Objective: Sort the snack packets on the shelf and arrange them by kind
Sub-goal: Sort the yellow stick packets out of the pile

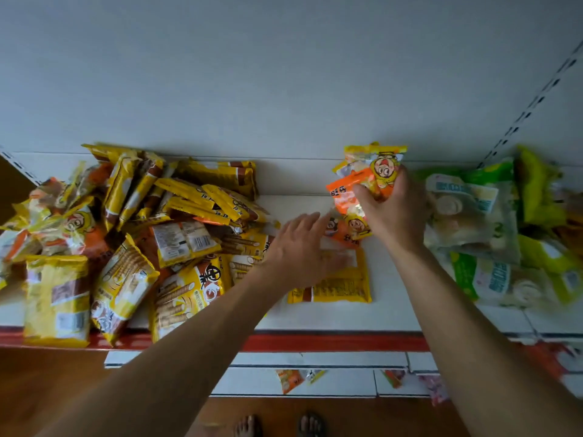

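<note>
My right hand (389,209) grips a bunch of orange and yellow cartoon snack packets (369,175) and holds them upright near the back of the white shelf (394,310). Below them another orange cartoon packet (347,230) lies flat. My left hand (299,247) hovers open, fingers spread, over a flat yellow packet (342,283) lying back side up. A loose heap of yellow and brown wafer-roll packets (151,241) covers the left of the shelf. Green and white packets (479,228) are piled at the right.
The shelf's front edge carries a red price strip (331,342). Lower shelves (315,380) below hold a few stray packets. Slotted uprights (530,105) run up the back wall at the right. Wooden floor and my feet show at the bottom.
</note>
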Action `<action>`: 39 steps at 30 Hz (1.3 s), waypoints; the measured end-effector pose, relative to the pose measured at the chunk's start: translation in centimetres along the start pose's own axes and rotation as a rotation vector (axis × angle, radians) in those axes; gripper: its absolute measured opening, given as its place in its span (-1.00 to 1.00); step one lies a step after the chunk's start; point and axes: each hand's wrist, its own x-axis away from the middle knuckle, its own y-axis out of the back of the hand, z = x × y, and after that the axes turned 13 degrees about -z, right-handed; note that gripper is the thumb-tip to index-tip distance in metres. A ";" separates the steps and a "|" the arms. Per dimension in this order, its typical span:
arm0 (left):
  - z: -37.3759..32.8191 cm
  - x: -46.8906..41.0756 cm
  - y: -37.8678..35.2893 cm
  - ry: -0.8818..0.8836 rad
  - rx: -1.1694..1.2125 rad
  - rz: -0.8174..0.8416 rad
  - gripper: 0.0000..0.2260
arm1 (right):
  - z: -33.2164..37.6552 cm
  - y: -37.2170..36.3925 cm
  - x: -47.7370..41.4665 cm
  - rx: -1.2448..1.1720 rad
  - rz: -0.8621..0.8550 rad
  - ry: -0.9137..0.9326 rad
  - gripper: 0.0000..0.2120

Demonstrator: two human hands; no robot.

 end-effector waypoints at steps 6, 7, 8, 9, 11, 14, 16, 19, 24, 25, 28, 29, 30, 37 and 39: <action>0.3 2.3 0.8 -0.142 -0.023 0.090 -0.36 | -0.7 -0.6 -0.2 0.174 0.347 0.005 -0.56; 0.4 2.2 1.2 -0.134 0.005 0.077 -0.38 | -0.8 -0.5 -0.3 0.175 0.355 0.024 -0.58; 0.4 2.0 1.6 -0.124 0.040 0.062 -0.42 | -0.8 -0.4 -0.3 0.184 0.380 0.057 -0.60; 0.5 1.9 2.1 -0.110 0.074 0.043 -0.46 | -0.9 -0.4 -0.3 0.198 0.415 0.087 -0.62; 1.0 1.5 3.2 -0.051 0.143 -0.016 -0.52 | -1.0 -0.3 -0.2 0.207 0.459 0.093 -0.64; 2.1 0.6 5.0 0.065 0.219 -0.224 -0.55 | -1.5 0.6 0.2 0.162 0.446 0.034 -0.69; 2.7 -0.8 5.7 0.094 0.151 -0.374 -0.55 | -2.0 1.3 0.6 0.169 0.456 0.010 -0.69; 3.2 -3.5 5.8 0.137 -0.061 -0.391 -0.54 | -2.7 2.2 1.5 0.232 0.482 -0.044 -0.70; 2.3 -5.5 3.9 0.112 -0.231 -0.300 -0.47 | -3.1 4.7 2.3 0.183 0.501 -0.165 -0.76; 1.4 -5.3 3.1 0.011 -0.185 -0.291 -0.47 | -3.2 5.3 2.3 0.181 0.495 -0.191 -0.79; -1.8 -4.2 0.3 -0.063 0.039 -0.071 -0.51 | -3.5 6.4 3.0 0.152 0.434 -0.242 -0.72; -2.6 -3.9 -0.6 -0.006 0.085 0.034 -0.51 | -3.6 6.6 3.5 0.150 0.390 -0.229 -0.57; -3.4 -3.5 -1.4 0.026 0.106 0.102 -0.52 | -3.6 6.8 4.0 0.161 0.335 -0.191 -0.39; -4.9 -0.7 -3.4 0.136 0.424 0.041 -0.36 | -4.6 6.7 6.5 0.285 0.149 0.199 -0.52; -4.5 -0.4 -3.3 0.086 0.435 0.060 -0.19 | -5.2 6.5 7.1 0.300 0.165 0.206 -0.57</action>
